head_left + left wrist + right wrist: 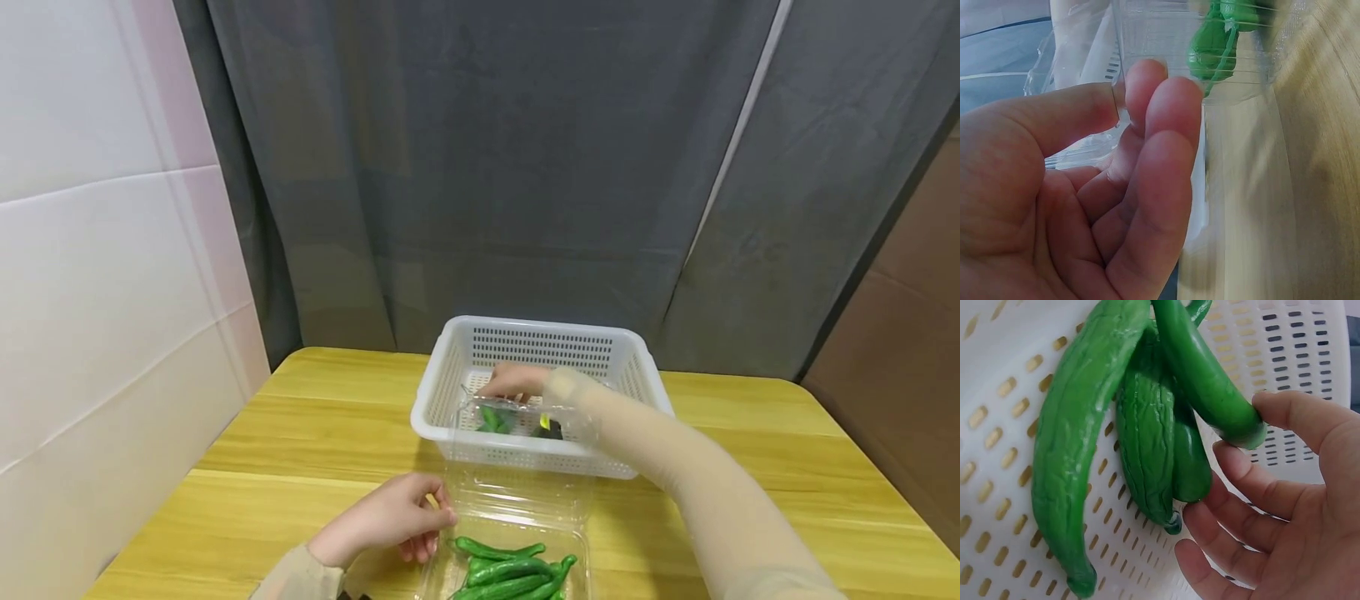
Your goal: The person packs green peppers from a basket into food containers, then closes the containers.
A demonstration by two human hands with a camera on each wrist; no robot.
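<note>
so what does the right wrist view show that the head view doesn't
Only the right wrist view shows, close up, several long glossy green peppers on the slotted floor of the white plastic basket, with the right hand and its thumb touching one pepper's end. Only the head view shows the yellow wooden table, the clear plastic clamshell box of more peppers, the left hand at its edge, and the grey curtain. Both show the right hand in the basket with peppers.

Glossy green peppers (1147, 425); white perforated plastic basket (450, 379); wood-grain table (315, 425).
</note>
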